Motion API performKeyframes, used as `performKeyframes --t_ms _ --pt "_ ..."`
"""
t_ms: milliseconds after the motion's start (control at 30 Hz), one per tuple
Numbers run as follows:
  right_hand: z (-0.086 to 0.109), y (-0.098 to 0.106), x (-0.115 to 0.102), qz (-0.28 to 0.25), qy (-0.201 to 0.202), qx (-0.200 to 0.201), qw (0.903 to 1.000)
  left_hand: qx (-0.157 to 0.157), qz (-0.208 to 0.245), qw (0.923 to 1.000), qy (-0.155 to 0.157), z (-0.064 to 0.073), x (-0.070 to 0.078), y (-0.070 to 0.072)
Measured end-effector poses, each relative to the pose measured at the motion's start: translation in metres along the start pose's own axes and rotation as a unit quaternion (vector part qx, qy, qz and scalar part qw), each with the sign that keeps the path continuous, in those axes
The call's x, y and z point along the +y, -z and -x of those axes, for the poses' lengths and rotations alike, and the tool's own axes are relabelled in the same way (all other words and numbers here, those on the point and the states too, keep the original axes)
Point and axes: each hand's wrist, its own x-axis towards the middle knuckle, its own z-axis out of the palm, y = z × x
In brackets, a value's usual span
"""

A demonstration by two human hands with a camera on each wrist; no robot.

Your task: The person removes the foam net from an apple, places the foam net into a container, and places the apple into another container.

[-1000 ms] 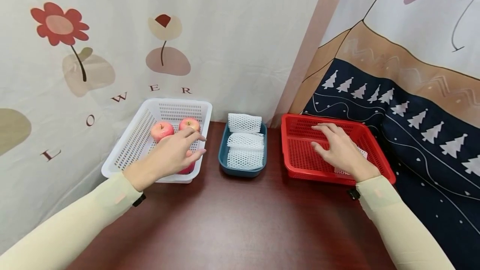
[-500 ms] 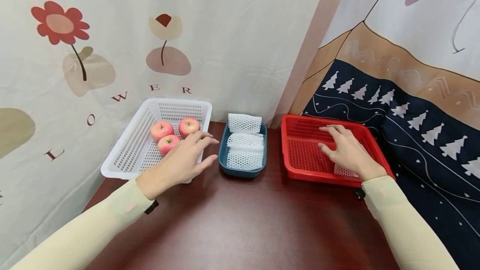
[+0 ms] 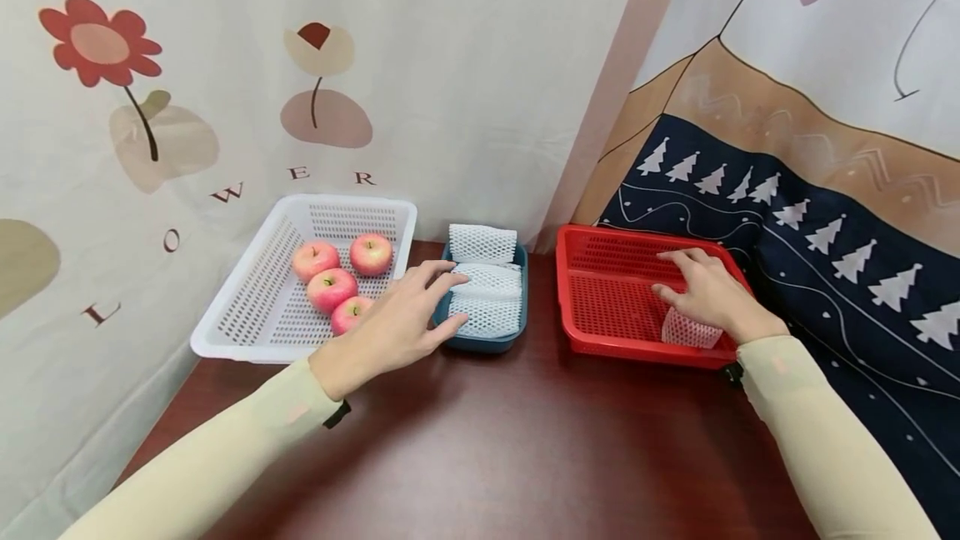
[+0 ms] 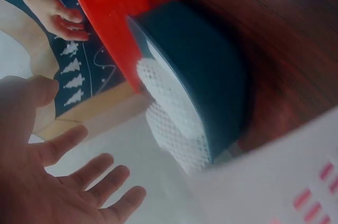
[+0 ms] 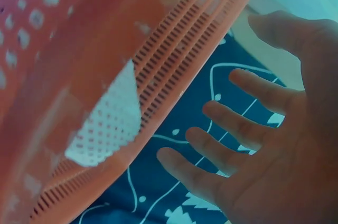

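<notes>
My left hand (image 3: pixel 401 319), fingers spread and holding nothing, hovers between the white basket and the small blue container (image 3: pixel 491 346). Its fingertips overlap the container's left side in the head view. White foam net sleeves (image 3: pixel 486 283) lie in that container, also seen in the left wrist view as foam nets (image 4: pixel 171 102). My right hand (image 3: pixel 716 298) hovers over the right part of the red basket (image 3: pixel 600 347), fingers loosely bent around nothing. Below it, a white foam net (image 3: pixel 690 330) lies in the basket's front right corner; whether it covers something cannot be told.
Several red apples (image 3: pixel 332 290) sit in the white perforated basket (image 3: pixel 247 315) at the left. A dark reddish-brown table (image 3: pixel 510 440) bears all the containers. Behind stands a printed curtain (image 3: pixel 465 90), with a navy tree-patterned part (image 3: pixel 697 165) at the right.
My left hand has moved right, from over the apples to the blue container, uncovering apples. My right hand has shifted slightly right over the red basket, showing more of the foam net.
</notes>
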Motion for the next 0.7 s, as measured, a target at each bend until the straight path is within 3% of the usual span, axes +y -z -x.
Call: performKeyframes --t_ms 367,700 --pt "-0.01 0.009 0.023 0.016 -0.034 -0.058 0.9976 -0.025 0.015 0.9996 0.001 -0.019 0.019 -0.024" --pt "-0.027 0.009 0.042 0.019 -0.089 -0.122 0.9883 -0.054 0.009 0.9985 -0.007 -0.035 0.03 -0.045"
